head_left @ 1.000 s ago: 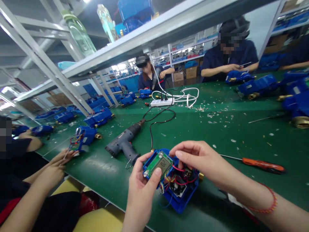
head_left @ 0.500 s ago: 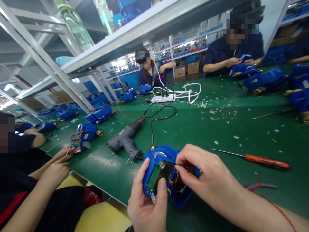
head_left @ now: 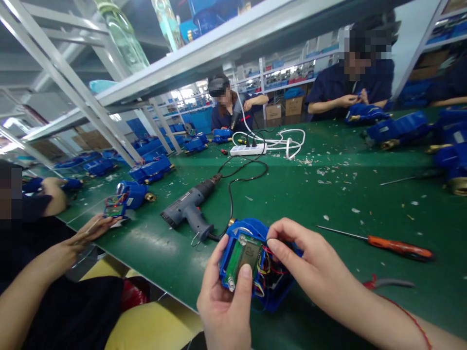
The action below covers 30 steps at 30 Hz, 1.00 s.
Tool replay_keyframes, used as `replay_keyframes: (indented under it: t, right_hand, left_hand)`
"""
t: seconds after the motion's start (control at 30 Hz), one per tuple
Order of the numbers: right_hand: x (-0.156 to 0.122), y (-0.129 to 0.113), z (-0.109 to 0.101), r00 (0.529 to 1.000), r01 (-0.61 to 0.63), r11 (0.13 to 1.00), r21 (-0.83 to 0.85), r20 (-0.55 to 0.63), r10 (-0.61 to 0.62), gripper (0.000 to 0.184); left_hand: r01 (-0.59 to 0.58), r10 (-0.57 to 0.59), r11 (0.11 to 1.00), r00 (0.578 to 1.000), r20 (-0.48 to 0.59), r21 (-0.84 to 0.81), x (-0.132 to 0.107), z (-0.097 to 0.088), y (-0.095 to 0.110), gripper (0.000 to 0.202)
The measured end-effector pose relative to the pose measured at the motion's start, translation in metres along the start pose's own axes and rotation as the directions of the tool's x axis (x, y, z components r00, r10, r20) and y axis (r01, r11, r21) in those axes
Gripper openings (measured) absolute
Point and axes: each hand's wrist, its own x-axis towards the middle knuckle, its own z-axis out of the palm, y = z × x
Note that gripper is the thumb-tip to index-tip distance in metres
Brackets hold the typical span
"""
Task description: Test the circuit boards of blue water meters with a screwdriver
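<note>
My left hand [head_left: 228, 296] grips a green circuit board [head_left: 230, 260] with a small display, set in a blue plastic frame. Its thumb presses on the display's lower edge, and the fingers wrap round the frame's left side. Behind and under the board is a blue meter housing [head_left: 279, 299], whose open side shows a bundle of red, yellow and black wires [head_left: 268, 265]. At the board's upper right corner my right hand [head_left: 302, 253] pinches what looks like a thin dark wire; the fingertips mostly hide it. Small coiled springs [head_left: 231, 284] stand on the board's corners.
A grey heat gun [head_left: 191, 206] lies left of the housing, its cord leading to a white power strip [head_left: 248, 149]. On the right are an orange-handled screwdriver [head_left: 399, 247] and red-and-grey pliers [head_left: 388, 283]. Co-workers handle blue meters [head_left: 133, 194] around the green table [head_left: 292, 194].
The board has tilted towards me, so its display and the wires show more clearly. My right hand still pinches at the same corner. The co-worker's hand on the left has shifted.
</note>
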Motion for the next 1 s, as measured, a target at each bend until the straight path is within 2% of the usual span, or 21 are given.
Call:
replay_keyframes:
  t: [0.1, 0.23, 0.33, 0.47, 0.53, 0.6, 0.67, 0.7, 0.73, 0.77, 0.8, 0.87, 0.9, 0.93, 0.97, 1.0]
  right_hand:
    - [0.003, -0.002, -0.001, 0.988, -0.142, 0.985, 0.094, 0.071, 0.136, 0.022]
    - [0.006, -0.005, 0.000, 0.984, -0.176, 0.979, 0.106, 0.061, 0.170, 0.021]
    - [0.007, -0.005, 0.000, 0.990, -0.137, 0.985, 0.106, 0.029, 0.135, 0.020]
    - [0.006, -0.004, 0.001, 0.996, -0.089, 0.995, 0.041, 0.022, 0.089, 0.015]
    - [0.004, -0.005, 0.000, 0.993, -0.078, 0.996, 0.048, 0.091, 0.074, 0.014]
    - [0.002, -0.006, -0.002, 0.977, -0.093, 0.990, 0.103, 0.203, 0.070, 0.015]
    - [0.001, -0.007, -0.006, 0.953, -0.100, 0.987, 0.128, 0.296, 0.058, 0.016]
    - [0.002, -0.008, -0.008, 0.941, -0.095, 0.988, 0.126, 0.335, 0.048, 0.016]
    - [0.002, -0.008, -0.010, 0.928, -0.086, 0.989, 0.119, 0.370, 0.036, 0.015]
    - [0.003, -0.009, -0.012, 0.918, -0.070, 0.992, 0.103, 0.396, 0.024, 0.015]
    - [0.004, -0.009, -0.013, 0.911, -0.044, 0.996, 0.081, 0.412, 0.007, 0.015]
    - [0.006, -0.008, -0.013, 0.909, 0.012, 0.999, 0.037, 0.417, -0.027, 0.015]
    - [0.006, -0.007, -0.012, 0.912, 0.042, 0.999, 0.017, 0.407, -0.045, 0.015]
    - [0.006, -0.006, -0.010, 0.919, 0.071, 0.997, -0.003, 0.389, -0.064, 0.014]
    - [0.005, -0.006, -0.007, 0.928, 0.100, 0.995, -0.026, 0.363, -0.084, 0.013]
    - [0.003, -0.005, -0.004, 0.939, 0.129, 0.990, -0.054, 0.327, -0.105, 0.014]
  left_hand:
    - [-0.028, 0.029, 0.998, 0.999, -0.025, 0.048, -0.002, 0.000, 0.001, 0.052]
    - [-0.167, 0.176, 0.945, 0.984, -0.007, 0.280, -0.006, -0.008, -0.003, 0.054]
    - [-0.270, 0.249, 0.909, 0.963, 0.106, 0.316, -0.015, -0.018, -0.013, 0.074]
    - [-0.294, 0.262, 0.931, 0.951, 0.166, 0.216, -0.028, -0.033, -0.026, 0.107]
    - [-0.251, 0.212, 0.948, 0.957, 0.198, 0.195, -0.028, -0.043, -0.027, 0.111]
    - [-0.200, 0.126, 0.946, 0.952, 0.277, 0.256, -0.020, -0.056, -0.025, 0.105]
    - [-0.242, 0.087, 0.876, 0.930, 0.356, 0.417, -0.006, -0.070, -0.021, 0.094]
    - [-0.322, 0.119, 0.797, 0.913, 0.389, 0.511, 0.002, -0.076, -0.019, 0.091]
    - [-0.432, 0.192, 0.687, 0.884, 0.427, 0.585, 0.010, -0.081, -0.017, 0.091]
    - [-0.549, 0.285, 0.563, 0.831, 0.478, 0.618, 0.017, -0.085, -0.015, 0.094]
    - [-0.662, 0.382, 0.443, 0.749, 0.541, 0.605, 0.023, -0.087, -0.014, 0.098]
    - [-0.836, 0.520, 0.265, 0.544, 0.659, 0.480, 0.029, -0.087, -0.011, 0.102]
    - [-0.890, 0.558, 0.219, 0.450, 0.697, 0.399, 0.029, -0.084, -0.010, 0.100]
    - [-0.924, 0.584, 0.196, 0.380, 0.717, 0.330, 0.028, -0.082, -0.009, 0.097]
    - [-0.940, 0.595, 0.188, 0.338, 0.729, 0.284, 0.026, -0.079, -0.008, 0.093]
    - [-0.948, 0.598, 0.179, 0.317, 0.736, 0.262, 0.023, -0.076, -0.007, 0.091]
